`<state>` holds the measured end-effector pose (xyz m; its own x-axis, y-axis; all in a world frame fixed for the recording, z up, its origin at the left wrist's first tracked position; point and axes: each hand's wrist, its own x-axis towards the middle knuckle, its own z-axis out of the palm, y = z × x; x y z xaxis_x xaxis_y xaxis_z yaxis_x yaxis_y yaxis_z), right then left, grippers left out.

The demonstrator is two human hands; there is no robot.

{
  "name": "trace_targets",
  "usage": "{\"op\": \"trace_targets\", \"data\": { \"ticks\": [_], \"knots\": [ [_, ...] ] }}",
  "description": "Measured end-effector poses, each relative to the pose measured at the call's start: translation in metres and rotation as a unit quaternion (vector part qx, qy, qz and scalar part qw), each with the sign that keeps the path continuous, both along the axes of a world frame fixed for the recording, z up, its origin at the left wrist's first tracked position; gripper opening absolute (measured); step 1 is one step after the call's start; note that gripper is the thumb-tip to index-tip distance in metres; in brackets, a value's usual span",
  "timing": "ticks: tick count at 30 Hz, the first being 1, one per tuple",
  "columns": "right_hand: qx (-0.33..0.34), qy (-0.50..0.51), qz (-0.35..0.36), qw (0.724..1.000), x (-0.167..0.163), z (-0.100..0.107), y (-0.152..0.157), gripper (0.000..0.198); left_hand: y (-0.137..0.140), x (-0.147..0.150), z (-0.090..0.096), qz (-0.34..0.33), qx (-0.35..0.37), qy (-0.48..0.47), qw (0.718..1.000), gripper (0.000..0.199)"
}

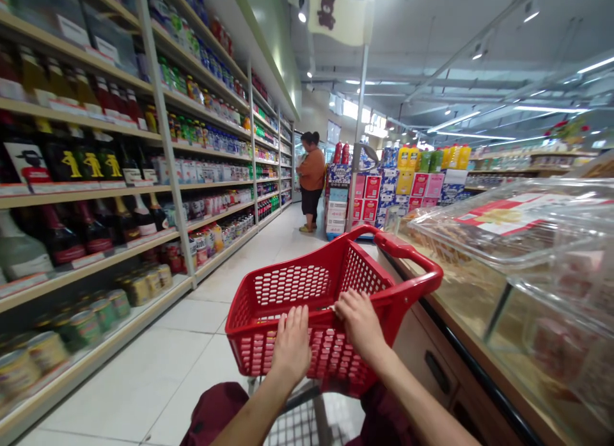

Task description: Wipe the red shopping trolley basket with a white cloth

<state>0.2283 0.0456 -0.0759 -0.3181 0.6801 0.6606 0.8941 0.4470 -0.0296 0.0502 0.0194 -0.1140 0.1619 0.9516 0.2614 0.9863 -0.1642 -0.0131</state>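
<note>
A red plastic shopping cart with perforated walls stands sideways right in front of me. My left hand lies over the cart's near rim, fingers together, the palm against the outer wall. Farther right along the same rim, my right hand grips with its fingers bent over the edge; a small pale bit shows by its fingertips, too small to name. The cart's curved red handle sticks out to the right, with neither hand on it. What lies inside the basket is mostly hidden by the near wall.
Shelves of bottles and cans line the left side. On the right, a display counter with clear plastic food boxes stands close to the cart. A person stands farther along the aisle, beside stacked drink cartons.
</note>
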Motion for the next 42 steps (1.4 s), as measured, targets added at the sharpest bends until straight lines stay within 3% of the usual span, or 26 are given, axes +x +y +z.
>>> {"op": "trace_targets", "data": {
  "ticks": [2,8,12,20,24,29,31,36,39,42],
  "knots": [
    [-0.001,-0.009,0.016,1.0,-0.002,-0.002,-0.001,0.034,0.003,-0.007,0.0,-0.015,0.003,-0.012,1.0,0.063],
    [0.077,0.013,-0.074,0.994,0.066,0.009,0.007,0.034,0.006,-0.049,-0.001,0.044,0.03,-0.04,0.998,0.057],
    [0.095,0.009,-0.078,0.992,0.079,0.006,0.025,0.034,0.002,-0.063,0.003,0.043,0.022,-0.036,0.998,0.054],
    [-0.042,0.004,-0.096,0.994,0.059,0.012,0.067,0.037,-0.001,-0.044,0.001,0.044,0.015,-0.036,0.998,0.062],
    [-0.116,0.018,-0.034,0.992,0.011,-0.002,0.065,0.036,-0.001,-0.02,0.001,0.047,-0.02,-0.048,0.998,0.075],
    [-0.166,0.042,0.077,0.982,-0.035,-0.018,0.048,0.032,0.002,0.003,0.011,-0.046,-0.093,-0.097,0.99,0.08],
    [-0.174,0.047,0.087,0.98,-0.031,-0.016,0.048,0.03,0.001,0.0,0.013,-0.075,-0.115,-0.118,0.983,0.078],
    [-0.19,0.062,0.071,0.977,-0.003,-0.009,0.055,0.028,-0.008,-0.021,0.003,-0.025,-0.109,-0.124,0.986,0.07],
    [-0.2,0.059,0.084,0.974,0.002,-0.014,0.043,0.027,-0.011,-0.011,-0.01,-0.07,-0.097,-0.126,0.985,0.07],
    [-0.205,0.053,0.141,0.967,0.004,-0.025,0.019,0.024,-0.01,0.006,-0.017,-0.133,-0.111,-0.129,0.976,0.07]
  ]
}}
